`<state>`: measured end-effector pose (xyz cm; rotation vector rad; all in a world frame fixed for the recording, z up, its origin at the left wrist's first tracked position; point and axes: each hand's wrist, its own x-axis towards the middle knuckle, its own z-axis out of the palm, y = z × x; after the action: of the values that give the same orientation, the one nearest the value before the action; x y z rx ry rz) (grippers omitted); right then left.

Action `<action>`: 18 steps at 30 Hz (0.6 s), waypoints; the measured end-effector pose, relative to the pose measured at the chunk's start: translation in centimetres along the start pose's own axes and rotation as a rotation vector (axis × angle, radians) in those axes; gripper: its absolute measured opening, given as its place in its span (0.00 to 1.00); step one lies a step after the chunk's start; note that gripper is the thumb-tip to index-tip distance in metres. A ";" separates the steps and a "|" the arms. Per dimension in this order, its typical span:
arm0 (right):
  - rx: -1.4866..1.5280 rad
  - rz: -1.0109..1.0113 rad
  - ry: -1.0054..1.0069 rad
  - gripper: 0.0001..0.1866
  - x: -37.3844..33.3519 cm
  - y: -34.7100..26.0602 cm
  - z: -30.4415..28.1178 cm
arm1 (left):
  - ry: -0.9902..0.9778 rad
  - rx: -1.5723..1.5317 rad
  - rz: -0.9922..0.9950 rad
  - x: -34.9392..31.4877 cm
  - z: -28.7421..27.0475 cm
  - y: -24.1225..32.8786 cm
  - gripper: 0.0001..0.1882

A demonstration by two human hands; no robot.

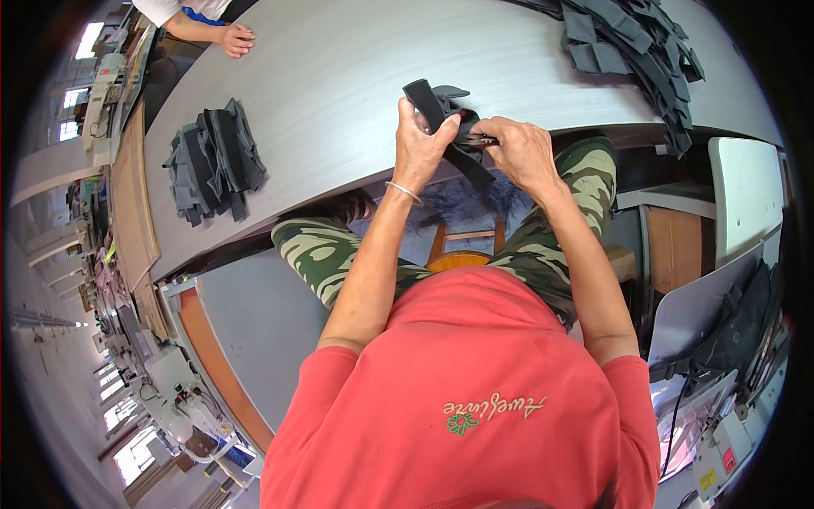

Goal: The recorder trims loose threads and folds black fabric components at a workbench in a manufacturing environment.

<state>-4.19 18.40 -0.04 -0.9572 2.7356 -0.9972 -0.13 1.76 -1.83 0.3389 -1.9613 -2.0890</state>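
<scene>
Over the front edge of the table, my left hand (421, 146) is closed round a dark grey fabric piece (429, 100). One end of the fabric stands up past the thumb, and another hangs below the table edge. My right hand (524, 151) is closed on small dark thread snips (483, 140), whose tip points left at the fabric, close to my left fingers. Whether the blades touch the cloth is hidden by the fingers and folds.
A stack of dark grey fabric pieces (216, 161) lies at the left of the pale table (331, 102). A larger heap of fabric pieces (632, 51) lies far right, partly hanging over the edge. Another person's hand (237, 40) rests at the far left. A wooden stool (458, 260) is below me.
</scene>
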 end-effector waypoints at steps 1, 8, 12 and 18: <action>-0.001 -0.001 0.000 0.13 0.0 -0.1 0.1 | -0.009 0.011 -0.018 0.0 -0.1 0.0 0.22; -0.098 -0.018 0.154 0.12 -0.7 -0.2 2.1 | -0.010 0.048 -0.015 0.1 -0.2 -0.3 0.22; -0.019 0.185 0.241 0.08 -1.7 0.2 2.0 | 0.006 0.045 -0.029 0.1 0.0 -0.4 0.22; 0.181 0.249 0.242 0.12 -2.3 0.5 -1.5 | 0.031 0.131 0.012 0.3 -0.4 -1.3 0.23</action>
<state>-3.01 20.86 0.58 -0.4815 2.7950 -1.3577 -0.27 1.40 -3.10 0.3812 -2.0817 -1.9415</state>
